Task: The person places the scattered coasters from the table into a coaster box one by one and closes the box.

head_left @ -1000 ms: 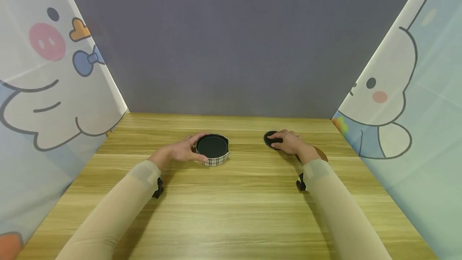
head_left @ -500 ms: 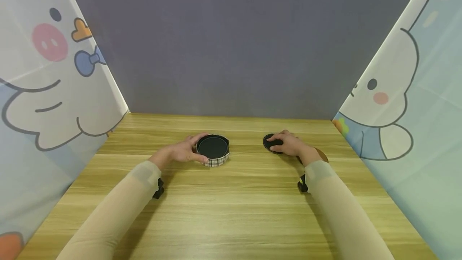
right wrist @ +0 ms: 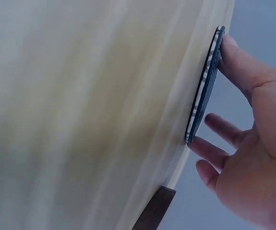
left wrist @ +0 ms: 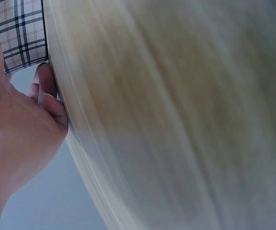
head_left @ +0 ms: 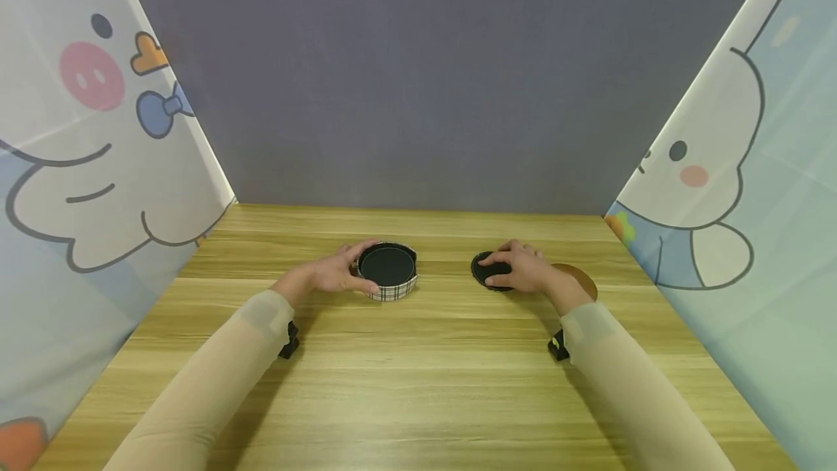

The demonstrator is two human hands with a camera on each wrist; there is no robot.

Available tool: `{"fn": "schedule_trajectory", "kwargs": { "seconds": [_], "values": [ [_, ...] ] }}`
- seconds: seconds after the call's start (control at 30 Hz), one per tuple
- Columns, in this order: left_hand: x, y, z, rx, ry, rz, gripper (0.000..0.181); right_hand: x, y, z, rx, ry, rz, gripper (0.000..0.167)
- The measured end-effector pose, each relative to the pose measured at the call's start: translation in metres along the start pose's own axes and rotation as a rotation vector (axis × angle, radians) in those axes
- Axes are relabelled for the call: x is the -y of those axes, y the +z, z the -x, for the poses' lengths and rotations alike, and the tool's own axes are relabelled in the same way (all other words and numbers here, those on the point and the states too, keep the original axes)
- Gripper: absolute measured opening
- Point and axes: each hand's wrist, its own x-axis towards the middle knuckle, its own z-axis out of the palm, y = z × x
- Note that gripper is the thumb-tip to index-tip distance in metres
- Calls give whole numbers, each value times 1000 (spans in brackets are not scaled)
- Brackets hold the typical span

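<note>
My left hand [head_left: 333,272] grips the left side of a round holder [head_left: 392,292] with a white and dark plaid wall. A black round coaster [head_left: 387,266] lies inside it. Plaid wall [left wrist: 23,33] shows above the palm in the left wrist view. To the right, my right hand [head_left: 528,267] pinches a second black coaster [head_left: 485,272], whose right part the fingers cover. In the right wrist view, thumb and fingers span this coaster [right wrist: 204,86] by its edges, close to the tabletop. Whether it touches the table cannot be told.
A brown round disc [head_left: 580,278] lies on the wooden table [head_left: 418,369], partly behind my right wrist. A grey panel [head_left: 418,78] stands at the back. Cartoon-printed panels [head_left: 65,166] flank both sides.
My right hand has moved the black coaster slightly left and toward me. More of the brown disc shows now. The left hand and plaid holder have barely moved.
</note>
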Motion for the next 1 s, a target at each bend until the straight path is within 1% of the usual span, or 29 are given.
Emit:
{"fn": "schedule_trajectory", "kwargs": {
  "seconds": [0.13, 0.2, 0.37, 0.67, 0.83, 1.0],
  "values": [
    [-1, -1, 0, 1, 3, 7, 114, 4, 3, 4, 12, -31, 12, 49],
    [-1, -1, 0, 3, 3, 8, 114, 6, 4, 7, 19, -62, 16, 49],
    [-1, 0, 0, 0, 4, -6, 115, 12, 7, 12, 29, -108, 14, 51],
    [1, 0, -3, 2, 6, -13, 115, 16, 11, 20, 34, -97, 20, 59],
    [1, 0, -2, -3, 8, -8, 115, 17, 12, 23, 28, -106, 34, 63],
    [1, 0, -1, -1, 9, -7, 114, 18, 13, 25, 51, -134, 13, 63]
  ]
}}
